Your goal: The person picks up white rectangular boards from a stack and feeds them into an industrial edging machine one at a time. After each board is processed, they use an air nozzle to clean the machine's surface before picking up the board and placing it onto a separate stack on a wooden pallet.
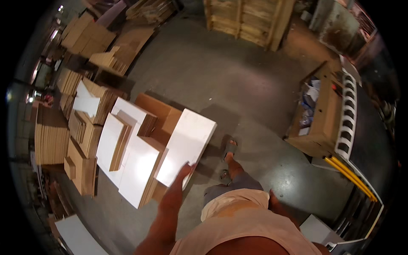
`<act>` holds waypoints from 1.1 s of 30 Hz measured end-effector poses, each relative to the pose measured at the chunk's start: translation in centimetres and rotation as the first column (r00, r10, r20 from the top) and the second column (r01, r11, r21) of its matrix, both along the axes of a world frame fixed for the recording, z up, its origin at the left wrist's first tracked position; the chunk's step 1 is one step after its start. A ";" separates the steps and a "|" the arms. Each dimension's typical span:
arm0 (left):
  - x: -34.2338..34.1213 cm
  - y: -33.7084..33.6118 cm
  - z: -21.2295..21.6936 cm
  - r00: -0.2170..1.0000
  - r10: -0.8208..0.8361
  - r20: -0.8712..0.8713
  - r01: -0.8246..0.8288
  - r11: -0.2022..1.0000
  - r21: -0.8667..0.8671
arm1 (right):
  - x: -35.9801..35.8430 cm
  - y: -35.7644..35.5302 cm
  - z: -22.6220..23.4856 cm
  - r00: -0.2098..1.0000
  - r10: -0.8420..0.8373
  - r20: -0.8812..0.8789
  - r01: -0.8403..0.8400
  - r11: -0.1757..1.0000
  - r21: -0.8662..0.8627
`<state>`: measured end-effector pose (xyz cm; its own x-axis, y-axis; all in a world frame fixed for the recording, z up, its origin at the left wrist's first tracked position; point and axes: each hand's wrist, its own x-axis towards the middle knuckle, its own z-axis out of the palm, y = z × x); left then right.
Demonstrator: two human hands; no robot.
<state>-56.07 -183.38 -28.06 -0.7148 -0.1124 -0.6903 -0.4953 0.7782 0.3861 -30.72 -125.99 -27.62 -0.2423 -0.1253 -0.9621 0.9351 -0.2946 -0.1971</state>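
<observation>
My left hand [185, 170] lies on the near right part of a long white panel [189, 131], close to its edge. Its fingers look slightly apart and do not close round anything I can see. The panel's surface is smooth and glossy. To its left are more white panels [138, 165] stacked on one another, with brown edges. An open cardboard box [159, 110] sits between and behind them. My right hand [273, 197] hangs low beside my hip, away from the panels. Its fingers are mostly hidden.
Stacks of brown boards [51, 136] stand at the left, with more boards [108, 61] behind. A wooden crate [242, 19] is at the far side. On the right stand a bin of scraps [308, 106], a row of rollers [348, 114] and yellow bars [350, 178].
</observation>
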 end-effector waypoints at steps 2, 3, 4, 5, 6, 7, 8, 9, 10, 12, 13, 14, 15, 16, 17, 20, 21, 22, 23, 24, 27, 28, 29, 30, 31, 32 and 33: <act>-5.2 5.8 2.6 0.977 -0.059 -0.205 0.075 0.995 0.070 | 8.0 2.2 4.0 0.920 0.393 0.000 -0.362 0.848 0.387; -6.4 7.5 4.7 0.980 -0.011 -0.198 0.034 0.993 0.111 | 10.4 2.4 6.0 0.895 0.445 0.032 -0.410 0.795 0.447; -7.4 9.1 6.4 0.970 -0.027 -0.243 0.072 0.981 0.179 | 12.5 2.7 7.4 0.915 0.400 0.046 -0.371 0.794 0.481; -7.7 15.9 7.8 0.965 -0.111 -0.237 0.159 0.968 0.193 | 15.7 4.3 8.2 0.966 0.246 0.082 -0.252 0.815 0.521; -7.4 18.1 10.3 0.957 -0.178 -0.229 0.219 0.962 0.166 | 16.5 4.7 8.6 0.996 0.063 0.070 -0.090 0.853 0.514; -8.2 17.2 11.0 0.960 -0.210 -0.184 0.248 0.943 0.221 | 15.0 5.7 8.9 0.993 -0.119 0.025 0.092 0.868 0.488; -7.2 22.3 12.4 0.930 -0.334 -0.157 0.365 0.892 0.268 | 16.0 7.9 8.7 0.938 -0.346 0.019 0.289 0.812 0.507; -5.4 27.1 13.7 0.952 -0.257 -0.164 0.295 0.914 0.278 | 16.6 9.6 8.1 0.804 -0.594 0.022 0.510 0.709 0.488; -3.1 33.6 16.3 0.935 -0.289 -0.204 0.346 0.868 0.356 | 18.3 11.4 6.7 0.722 -0.692 -0.004 0.605 0.627 0.490; 1.5 48.2 17.4 0.870 -0.454 -0.192 0.493 0.795 0.355 | 23.8 18.0 2.9 0.884 -0.459 -0.084 0.380 0.603 0.701; 3.7 55.7 20.4 0.829 -0.516 -0.216 0.558 0.742 0.371 | 26.4 20.6 1.7 0.915 -0.394 -0.091 0.322 0.575 0.752; 7.1 63.4 22.4 0.653 -0.616 -0.441 0.756 0.568 0.327 | 29.8 22.7 0.2 0.936 -0.342 -0.079 0.264 0.539 0.800; 8.4 68.9 24.5 0.445 -0.627 -0.639 0.884 0.423 0.201 | 28.4 24.6 0.2 0.915 -0.396 -0.071 0.294 0.539 0.789; 9.8 76.2 26.5 0.423 -0.561 -0.711 0.892 0.396 0.218 | 30.2 27.7 0.3 0.877 -0.448 -0.173 0.407 0.503 0.762; 11.4 83.5 28.5 0.413 -0.488 -0.769 0.896 0.370 0.247 | 33.1 30.9 0.7 0.830 -0.491 -0.263 0.504 0.462 0.730; 9.8 101.5 28.9 0.339 -0.480 -0.809 0.900 0.417 0.130 | 35.9 40.7 5.2 0.433 -0.868 -0.243 0.859 0.316 0.403; 7.4 106.6 27.7 0.284 -0.496 -0.821 0.905 0.421 0.058 | 35.7 44.5 7.8 0.433 -0.866 -0.251 0.861 0.316 0.397; 4.7 110.5 27.1 0.166 -0.550 -0.819 0.881 0.456 -0.128 | 35.2 47.8 10.6 0.378 -0.854 -0.357 0.909 0.269 0.320; 3.4 114.2 26.1 0.064 -0.604 -0.794 0.826 0.479 -0.298 | 34.8 51.2 13.6 0.319 -0.831 -0.455 0.942 0.228 0.244; 7.0 118.4 25.9 0.151 -0.704 -0.694 0.743 0.544 -0.390 | 37.1 53.0 15.0 0.303 -0.846 -0.439 0.942 0.197 0.271; 14.1 126.2 32.3 0.403 -0.773 -0.490 0.571 0.631 -0.525 | 42.1 58.4 21.3 0.007 -0.783 -0.622 0.994 -0.062 0.089; 13.6 127.9 31.9 0.404 -0.754 -0.517 0.527 0.654 -0.542 | 43.2 60.2 20.7 -0.119 -0.756 -0.644 0.989 -0.150 -0.007; 11.9 127.9 29.5 0.415 -0.734 -0.538 0.471 0.679 -0.563 | 43.5 62.2 20.9 -0.238 -0.738 -0.631 0.964 -0.259 -0.060; 10.2 127.5 27.9 0.350 -0.749 -0.562 0.436 0.662 -0.610 | 43.7 64.0 20.7 -0.333 -0.702 -0.630 0.932 -0.347 -0.106; 11.0 128.1 27.6 0.368 -0.769 -0.523 0.428 0.639 -0.639 | 44.3 65.9 20.1 -0.425 -0.677 -0.601 0.892 -0.424 -0.153; 11.6 129.1 27.9 0.379 -0.786 -0.488 0.418 0.616 -0.668 | 45.2 68.2 19.5 -0.452 -0.700 -0.554 0.884 -0.434 -0.173; 10.4 128.6 27.1 0.360 -0.773 -0.521 0.362 0.631 -0.686 | 45.6 71.0 19.2 -0.450 -0.724 -0.523 0.893 -0.382 -0.239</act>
<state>-45.63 -54.75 -0.95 -0.8916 0.4416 0.0997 0.4352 0.8968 -0.0798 14.91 -54.97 -8.46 0.0229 0.7759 -0.6304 -0.6780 -0.4513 -0.5802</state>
